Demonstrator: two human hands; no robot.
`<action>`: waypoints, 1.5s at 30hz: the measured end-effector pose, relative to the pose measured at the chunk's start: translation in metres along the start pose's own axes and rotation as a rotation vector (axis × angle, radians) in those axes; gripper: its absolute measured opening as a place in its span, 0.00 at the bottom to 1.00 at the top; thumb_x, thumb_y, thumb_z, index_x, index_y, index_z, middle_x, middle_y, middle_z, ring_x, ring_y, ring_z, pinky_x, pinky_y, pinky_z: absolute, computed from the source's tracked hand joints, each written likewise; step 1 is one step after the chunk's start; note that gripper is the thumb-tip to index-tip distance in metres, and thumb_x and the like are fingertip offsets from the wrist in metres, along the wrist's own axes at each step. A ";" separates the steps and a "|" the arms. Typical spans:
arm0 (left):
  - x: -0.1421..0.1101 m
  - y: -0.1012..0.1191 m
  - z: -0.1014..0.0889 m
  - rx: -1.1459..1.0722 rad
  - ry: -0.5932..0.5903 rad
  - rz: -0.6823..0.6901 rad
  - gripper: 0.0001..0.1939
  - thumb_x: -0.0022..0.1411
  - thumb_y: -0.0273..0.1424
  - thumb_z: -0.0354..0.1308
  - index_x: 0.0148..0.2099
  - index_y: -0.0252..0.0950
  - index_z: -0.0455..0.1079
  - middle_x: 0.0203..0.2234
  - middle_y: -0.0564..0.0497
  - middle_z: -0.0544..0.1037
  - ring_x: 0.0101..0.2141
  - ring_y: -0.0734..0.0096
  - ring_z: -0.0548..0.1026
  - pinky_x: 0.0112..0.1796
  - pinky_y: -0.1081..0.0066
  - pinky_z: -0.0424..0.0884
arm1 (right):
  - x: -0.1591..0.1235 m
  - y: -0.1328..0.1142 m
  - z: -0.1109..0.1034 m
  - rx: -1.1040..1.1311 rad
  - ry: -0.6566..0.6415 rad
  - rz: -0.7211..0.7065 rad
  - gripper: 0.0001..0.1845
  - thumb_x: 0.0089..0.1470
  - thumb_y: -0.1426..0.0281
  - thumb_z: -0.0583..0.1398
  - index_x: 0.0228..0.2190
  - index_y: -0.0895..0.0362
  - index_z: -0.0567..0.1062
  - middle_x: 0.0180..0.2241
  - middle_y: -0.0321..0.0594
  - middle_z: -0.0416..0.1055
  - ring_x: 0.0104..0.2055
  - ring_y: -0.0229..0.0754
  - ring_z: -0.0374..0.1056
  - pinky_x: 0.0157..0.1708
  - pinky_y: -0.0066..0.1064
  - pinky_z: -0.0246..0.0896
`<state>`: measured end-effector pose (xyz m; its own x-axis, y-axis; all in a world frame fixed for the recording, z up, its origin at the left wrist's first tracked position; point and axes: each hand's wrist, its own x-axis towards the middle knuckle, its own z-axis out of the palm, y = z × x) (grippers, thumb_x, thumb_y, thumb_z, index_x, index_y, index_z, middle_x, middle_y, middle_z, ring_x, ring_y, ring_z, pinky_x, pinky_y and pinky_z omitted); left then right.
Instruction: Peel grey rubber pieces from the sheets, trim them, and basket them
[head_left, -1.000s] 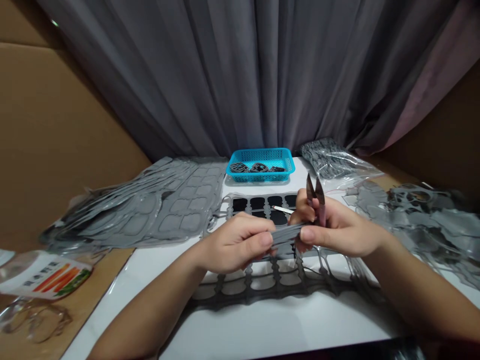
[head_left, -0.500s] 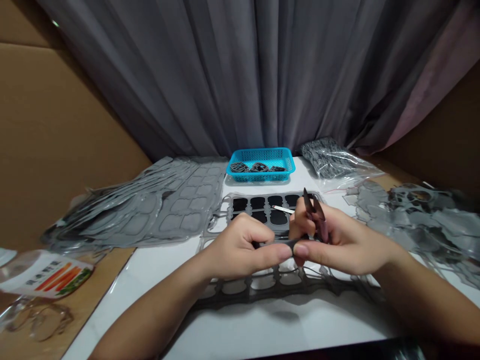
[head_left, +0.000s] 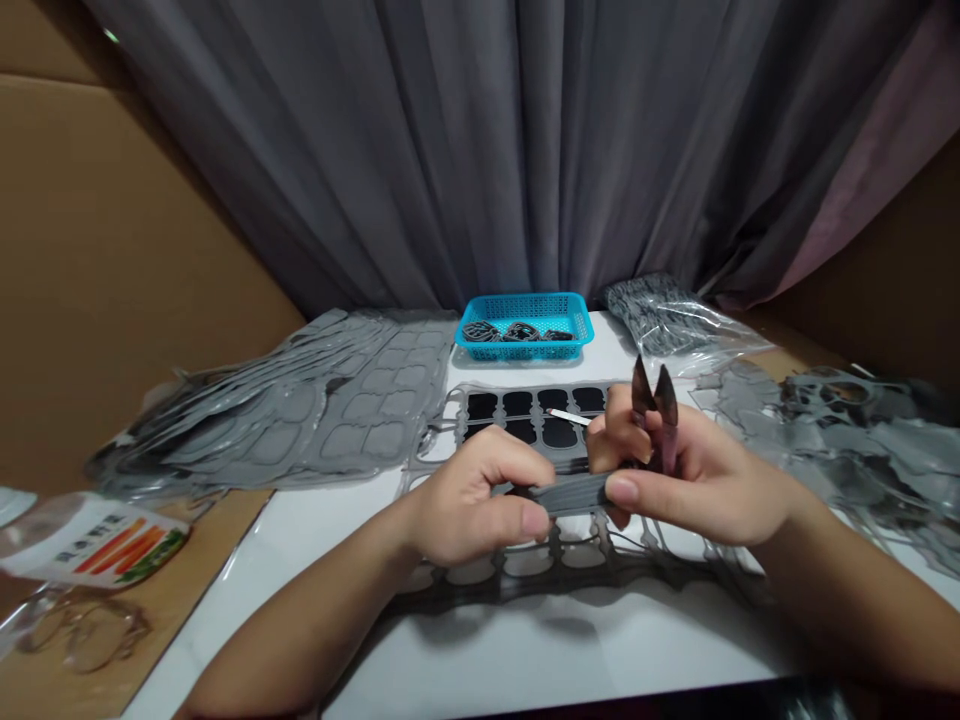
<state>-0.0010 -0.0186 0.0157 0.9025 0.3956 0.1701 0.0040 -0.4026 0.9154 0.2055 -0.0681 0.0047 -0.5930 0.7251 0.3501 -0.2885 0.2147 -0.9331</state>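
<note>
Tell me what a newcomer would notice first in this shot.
The two bare hands at centre catch the eye: the left hand and the right hand pinch a grey strip between them, with small dark snips sticking up from the right hand. Behind them, at the white table's far edge, sits a bright blue basket holding dark loops.

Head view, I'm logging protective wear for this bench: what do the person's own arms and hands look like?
The left hand and right hand are bare, with no gloves, rings or watch showing. The nails look short and unpainted. The left forearm and right forearm are bare too, with no sleeve in view.
</note>
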 end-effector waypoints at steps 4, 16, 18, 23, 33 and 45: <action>0.000 -0.003 0.007 0.063 0.108 -0.027 0.26 0.57 0.44 0.56 0.16 0.34 0.53 0.13 0.58 0.51 0.16 0.81 0.51 0.18 0.75 0.46 | 0.000 -0.002 0.004 -0.030 0.016 0.029 0.13 0.56 0.75 0.57 0.28 0.53 0.54 0.27 0.32 0.61 0.29 0.34 0.62 0.27 0.27 0.57; -0.004 0.006 0.005 0.007 0.073 -0.079 0.11 0.50 0.29 0.53 0.19 0.33 0.58 0.13 0.57 0.56 0.17 0.80 0.54 0.19 0.76 0.50 | 0.004 0.006 0.003 0.131 0.045 -0.007 0.12 0.57 0.75 0.56 0.28 0.54 0.56 0.25 0.30 0.59 0.27 0.32 0.62 0.26 0.25 0.58; -0.005 0.006 0.003 -0.022 0.066 -0.102 0.09 0.49 0.29 0.53 0.20 0.32 0.60 0.13 0.57 0.58 0.17 0.79 0.56 0.19 0.76 0.51 | 0.004 0.007 0.003 0.145 0.036 -0.004 0.12 0.57 0.74 0.56 0.28 0.54 0.55 0.25 0.30 0.59 0.27 0.32 0.63 0.27 0.26 0.57; -0.004 0.007 0.003 -0.047 0.064 -0.094 0.10 0.49 0.32 0.53 0.20 0.32 0.61 0.14 0.56 0.59 0.17 0.78 0.56 0.19 0.76 0.52 | 0.006 0.009 0.004 0.002 0.090 0.027 0.16 0.53 0.66 0.60 0.27 0.54 0.55 0.24 0.29 0.55 0.24 0.32 0.55 0.22 0.25 0.52; -0.003 0.007 0.002 0.010 0.089 -0.020 0.12 0.53 0.34 0.54 0.23 0.31 0.65 0.15 0.56 0.61 0.18 0.79 0.58 0.21 0.76 0.53 | 0.008 0.004 -0.003 -0.094 0.156 0.050 0.12 0.44 0.78 0.54 0.27 0.54 0.54 0.26 0.32 0.57 0.27 0.34 0.52 0.26 0.28 0.49; -0.002 0.008 0.002 -0.042 0.048 -0.026 0.19 0.56 0.41 0.55 0.22 0.30 0.65 0.14 0.55 0.61 0.18 0.78 0.58 0.20 0.76 0.53 | 0.006 0.005 0.000 -0.075 0.135 0.072 0.16 0.46 0.68 0.61 0.27 0.54 0.56 0.24 0.30 0.54 0.24 0.33 0.48 0.22 0.26 0.45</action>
<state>-0.0024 -0.0243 0.0216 0.8806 0.4451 0.1623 0.0083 -0.3570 0.9341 0.2007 -0.0625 0.0021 -0.5019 0.8207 0.2730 -0.1889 0.2040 -0.9606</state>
